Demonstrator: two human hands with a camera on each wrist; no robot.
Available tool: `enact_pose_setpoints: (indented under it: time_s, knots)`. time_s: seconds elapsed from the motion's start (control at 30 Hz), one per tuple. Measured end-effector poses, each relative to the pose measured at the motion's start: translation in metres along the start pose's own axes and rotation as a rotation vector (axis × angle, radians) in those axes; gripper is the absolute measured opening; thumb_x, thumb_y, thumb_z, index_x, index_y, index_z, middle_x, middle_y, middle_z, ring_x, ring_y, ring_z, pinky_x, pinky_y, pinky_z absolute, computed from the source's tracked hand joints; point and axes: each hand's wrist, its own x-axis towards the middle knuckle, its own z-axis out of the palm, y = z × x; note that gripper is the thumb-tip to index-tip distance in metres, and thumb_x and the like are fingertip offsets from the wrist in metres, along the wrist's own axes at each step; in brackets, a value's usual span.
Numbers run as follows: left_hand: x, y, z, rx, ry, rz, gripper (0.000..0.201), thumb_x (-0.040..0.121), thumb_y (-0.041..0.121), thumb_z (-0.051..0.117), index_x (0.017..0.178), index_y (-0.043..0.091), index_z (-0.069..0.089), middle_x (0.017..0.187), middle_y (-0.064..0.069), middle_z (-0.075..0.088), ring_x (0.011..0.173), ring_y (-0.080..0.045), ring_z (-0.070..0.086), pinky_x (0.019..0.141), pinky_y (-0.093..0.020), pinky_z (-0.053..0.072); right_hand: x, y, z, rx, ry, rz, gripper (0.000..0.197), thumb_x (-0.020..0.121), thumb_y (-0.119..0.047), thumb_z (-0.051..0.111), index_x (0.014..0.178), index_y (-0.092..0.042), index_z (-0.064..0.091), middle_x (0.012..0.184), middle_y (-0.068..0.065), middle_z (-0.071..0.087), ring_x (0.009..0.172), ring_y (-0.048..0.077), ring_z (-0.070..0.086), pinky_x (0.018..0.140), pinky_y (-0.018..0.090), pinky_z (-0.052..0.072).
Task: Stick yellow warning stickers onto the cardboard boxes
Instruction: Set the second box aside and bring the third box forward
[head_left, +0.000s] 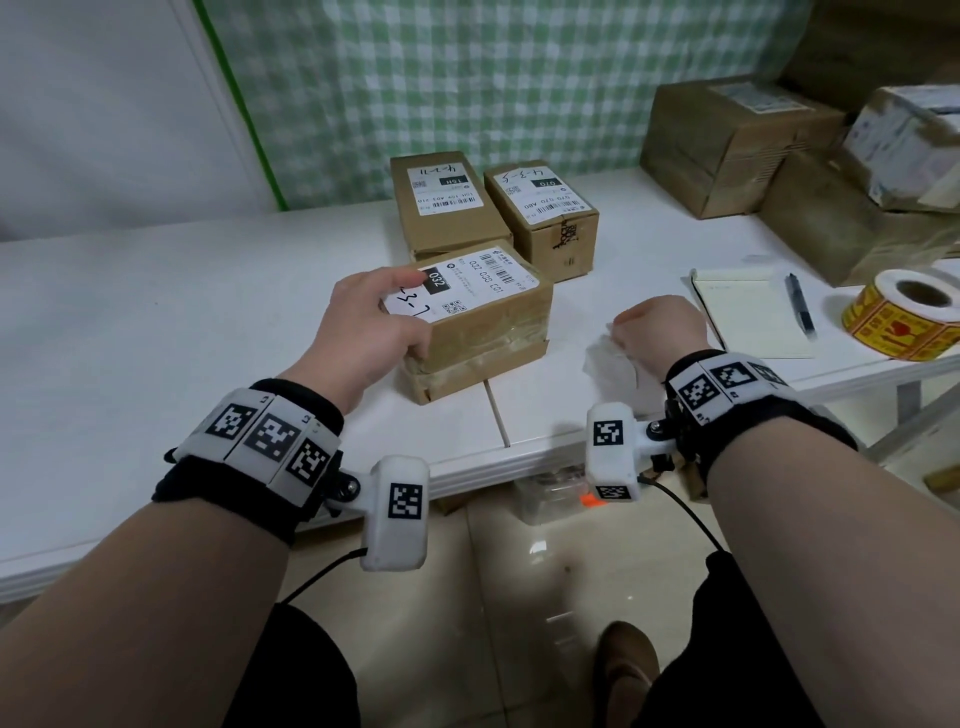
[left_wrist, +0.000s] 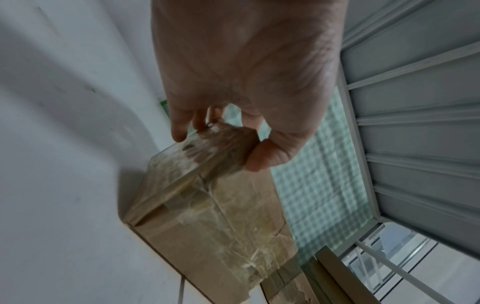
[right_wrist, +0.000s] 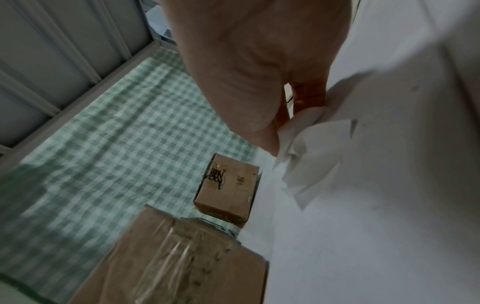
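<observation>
The near cardboard box (head_left: 488, 338), taped and bearing a white "032" shipping label, sits at the table's front edge. My left hand (head_left: 384, 317) grips its left end, fingers on top and thumb on the near side; in the left wrist view the thumb (left_wrist: 262, 156) and fingers (left_wrist: 179, 127) clamp the box (left_wrist: 213, 216). To the right of the box, my right hand (head_left: 654, 327) rests on the table and pinches a crumpled white paper (head_left: 610, 364), also seen in the right wrist view as white paper (right_wrist: 311, 148). A roll of yellow warning stickers (head_left: 904, 317) lies at the far right.
Two more labelled boxes (head_left: 447, 202) (head_left: 545, 218) stand behind the near one. A notepad (head_left: 748, 312) with a pen (head_left: 800, 304) lies right of my right hand. Larger cartons (head_left: 727, 140) pile up at the back right. The white table (head_left: 156, 322) stretches left.
</observation>
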Motion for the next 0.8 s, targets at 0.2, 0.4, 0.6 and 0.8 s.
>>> enact_pose_setpoints:
  time_s: [0.2, 0.4, 0.6, 0.8]
  knots:
    - [-0.003, 0.008, -0.008, -0.047, -0.059, -0.046, 0.061, 0.064, -0.015, 0.056, 0.113, 0.022, 0.061, 0.093, 0.001, 0.048, 0.072, -0.009, 0.047, 0.044, -0.007, 0.040, -0.003, 0.001, -0.007, -0.034, 0.083, 0.119, 0.046, 0.088, -0.028, 0.053, 0.133, -0.018, 0.050, 0.137, 0.013, 0.051, 0.130, 0.034, 0.041, 0.104, 0.038, 0.030]
    - [0.002, 0.016, -0.010, -0.018, -0.135, -0.114, 0.062, 0.063, -0.016, 0.053, 0.107, 0.027, 0.060, 0.090, -0.002, 0.055, 0.076, -0.016, 0.048, 0.064, -0.024, 0.044, -0.002, -0.006, -0.006, -0.268, -0.002, 0.004, 0.038, 0.087, -0.015, 0.048, 0.124, -0.017, 0.057, 0.130, 0.009, 0.057, 0.128, 0.028, 0.042, 0.104, 0.040, 0.028]
    - [0.003, 0.018, -0.012, 0.011, -0.163, -0.126, 0.066, 0.064, -0.018, 0.052, 0.111, 0.028, 0.059, 0.086, 0.001, 0.054, 0.075, -0.016, 0.047, 0.061, -0.022, 0.043, -0.001, -0.006, -0.013, -0.143, -0.008, 0.064, 0.029, 0.091, -0.019, 0.051, 0.115, -0.011, 0.065, 0.121, 0.010, 0.064, 0.114, 0.029, 0.057, 0.083, 0.026, 0.043]
    - [0.006, 0.024, -0.025, 0.076, -0.196, -0.155, 0.070, 0.065, -0.020, 0.052, 0.114, 0.029, 0.060, 0.090, 0.004, 0.052, 0.079, -0.015, 0.048, 0.060, -0.022, 0.042, -0.005, -0.004, -0.029, 0.051, 0.055, 0.079, 0.033, 0.090, -0.008, 0.042, 0.109, -0.008, 0.069, 0.119, 0.012, 0.064, 0.112, 0.029, 0.058, 0.086, 0.029, 0.046]
